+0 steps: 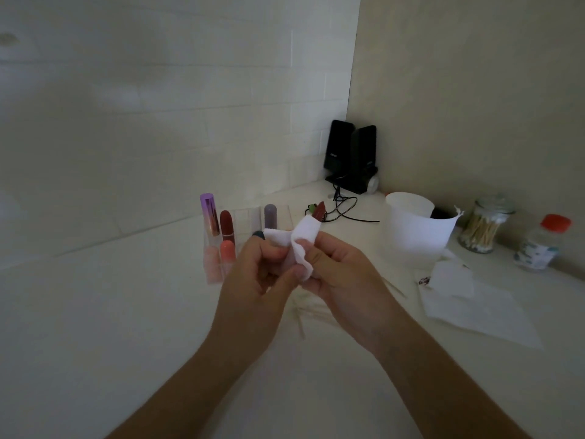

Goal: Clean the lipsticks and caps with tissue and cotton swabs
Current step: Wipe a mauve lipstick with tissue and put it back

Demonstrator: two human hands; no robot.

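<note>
Both hands are gripping one tissue (pixel 304 233) in mid-air over the table (pixel 95 327), near centre. Left hand (pixel 253 277) is pinching the tissue's left part with curled fingers. Right hand (pixel 343 275) is curling its fingers round the right part, which is wrapping one lipstick (pixel 319 209). Only the dark red tip is showing, pointing up and far-right above the tissue. The tube is hidden, so which hand is bearing it cannot be told.

One clear stand (pixel 247 221) is sitting on the table just beyond the hands, to the left. Five lipsticks are standing upright in it:
- one tall purple tube (pixel 209 217) at far left;
- one dark red (pixel 226 226) just right of it;
- one coral (pixel 228 250) in the near row;
- one pale pink (pixel 211 258), blurred, left of the coral;
- one grey-purple (pixel 271 215) at the right.

One teal top (pixel 258 234) is partly hidden behind the left hand.

Right of the hands, one white cup (pixel 411 226) is standing. One jar of swabs (pixel 481 228) is standing right of it, and one bottle (pixel 542 245) with an orange cap further right. Flat tissue sheets (pixel 481 305) are lying near these; their count is unclear. Loose swabs (pixel 300 321) are lying under the hands, too blurred to count.

Two black speakers (pixel 351 153) are standing in the far corner, with one cable (pixel 345 210) trailing on the table.
</note>
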